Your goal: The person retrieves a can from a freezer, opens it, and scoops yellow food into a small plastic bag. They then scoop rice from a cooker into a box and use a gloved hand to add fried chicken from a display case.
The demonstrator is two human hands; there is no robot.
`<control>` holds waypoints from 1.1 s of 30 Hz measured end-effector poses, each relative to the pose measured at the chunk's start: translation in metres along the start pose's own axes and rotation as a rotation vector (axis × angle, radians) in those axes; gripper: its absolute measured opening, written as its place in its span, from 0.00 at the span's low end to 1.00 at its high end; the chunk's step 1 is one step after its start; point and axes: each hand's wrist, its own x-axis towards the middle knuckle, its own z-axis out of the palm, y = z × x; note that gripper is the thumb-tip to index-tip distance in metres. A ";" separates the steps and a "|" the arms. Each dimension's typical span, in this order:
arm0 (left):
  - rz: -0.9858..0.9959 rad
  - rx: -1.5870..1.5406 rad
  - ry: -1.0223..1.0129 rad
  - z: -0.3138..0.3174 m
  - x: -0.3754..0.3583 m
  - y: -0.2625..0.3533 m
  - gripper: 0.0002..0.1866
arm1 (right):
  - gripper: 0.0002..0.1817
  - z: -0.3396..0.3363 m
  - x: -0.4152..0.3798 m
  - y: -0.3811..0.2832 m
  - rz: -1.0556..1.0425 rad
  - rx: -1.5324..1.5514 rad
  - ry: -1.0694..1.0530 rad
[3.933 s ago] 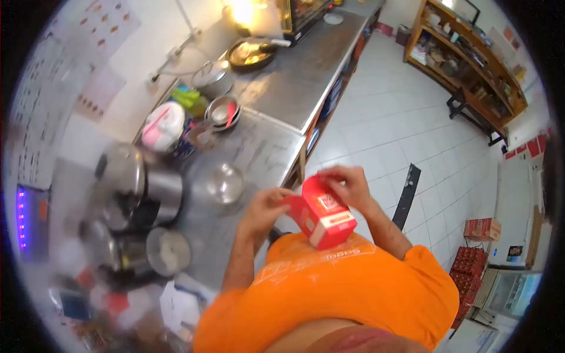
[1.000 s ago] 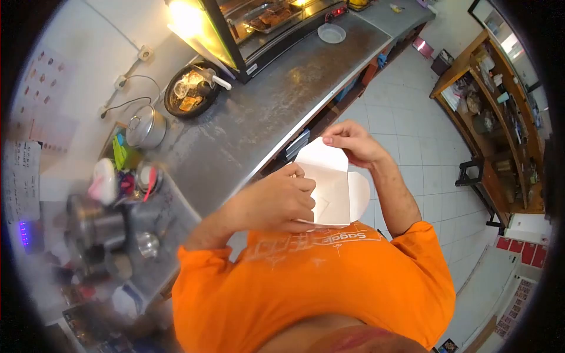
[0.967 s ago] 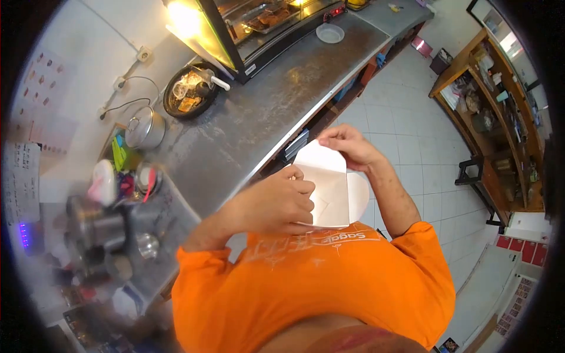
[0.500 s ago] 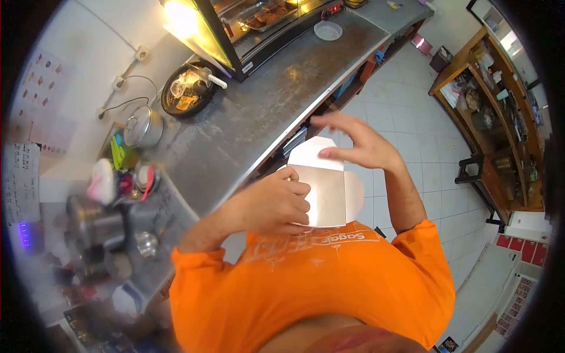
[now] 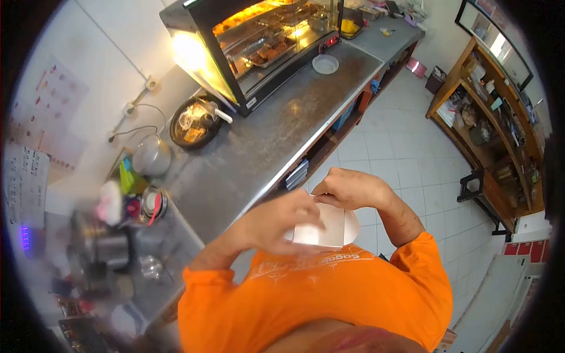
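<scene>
Your left hand [image 5: 276, 220] is wrapped around the near side of the white paper takeaway box [image 5: 322, 228], fingers curled and gripping it against your chest, just above the orange shirt [image 5: 318, 294]. Your right hand [image 5: 353, 188] lies over the top of the box, fingers bent down and pressing on its flaps; the box sits between both hands, off the surface. To fold it well, keep the left hand firm as the anchor and let the right hand's fingertips do the work on one flap at a time, pressing along the crease rather than the panel so the thin board does not buckle. The steel surface [image 5: 276, 129] runs away to your left and ahead of you, carrying a lit glass display case [image 5: 259, 41] with food inside, a dark pan [image 5: 194, 120] beside it, a lidded steel pot [image 5: 152, 156] and a small white bowl [image 5: 325, 63]. Nearer, blurred pots and containers crowd the corner. White floor tiles [image 5: 400, 141] lead to a wooden shelf unit [image 5: 494, 117] on your right.
</scene>
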 end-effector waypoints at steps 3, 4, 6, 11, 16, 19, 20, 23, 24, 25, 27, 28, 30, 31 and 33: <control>-0.276 0.222 0.347 -0.004 0.005 -0.017 0.13 | 0.08 0.003 0.003 0.008 -0.011 0.042 -0.015; -0.426 0.190 0.217 -0.007 -0.001 -0.024 0.11 | 0.09 0.006 0.003 0.012 -0.013 0.075 -0.043; -0.468 0.188 0.095 -0.006 -0.005 -0.029 0.10 | 0.11 0.004 -0.002 0.018 -0.058 0.169 -0.063; -0.523 0.071 0.112 -0.006 -0.013 -0.031 0.09 | 0.19 0.005 -0.030 0.029 0.063 0.398 -0.108; -0.595 -0.268 0.353 0.027 -0.038 -0.074 0.08 | 0.26 0.063 -0.043 0.048 0.093 0.872 0.128; -0.429 -0.778 0.697 0.066 -0.051 -0.113 0.11 | 0.25 0.108 -0.032 0.056 0.118 1.102 0.422; -0.391 -1.094 0.754 0.076 -0.053 -0.120 0.12 | 0.24 0.120 -0.030 0.058 0.157 1.099 0.482; -0.304 -1.597 0.742 0.085 -0.045 -0.139 0.16 | 0.24 0.123 -0.024 0.062 0.027 0.987 0.377; -0.330 -1.629 0.686 0.087 -0.043 -0.142 0.16 | 0.21 0.119 -0.022 0.063 0.003 1.004 0.354; -0.357 -1.660 0.631 0.086 -0.040 -0.142 0.15 | 0.21 0.114 -0.022 0.068 -0.003 1.006 0.350; -0.420 -1.607 0.506 0.075 -0.046 -0.139 0.16 | 0.16 0.103 -0.022 0.078 -0.126 0.907 0.336; -0.536 -1.166 0.589 0.071 -0.048 -0.134 0.16 | 0.09 0.095 -0.022 0.077 -0.094 0.800 0.331; -0.680 -0.745 0.797 0.049 -0.053 -0.119 0.16 | 0.08 0.081 -0.020 0.079 -0.081 0.808 0.248; -0.730 -0.769 0.954 0.029 -0.059 -0.109 0.16 | 0.08 0.080 -0.017 0.079 -0.064 0.810 0.175; -0.423 -0.304 0.820 -0.008 -0.092 -0.092 0.18 | 0.08 0.087 -0.007 0.074 -0.088 0.744 0.171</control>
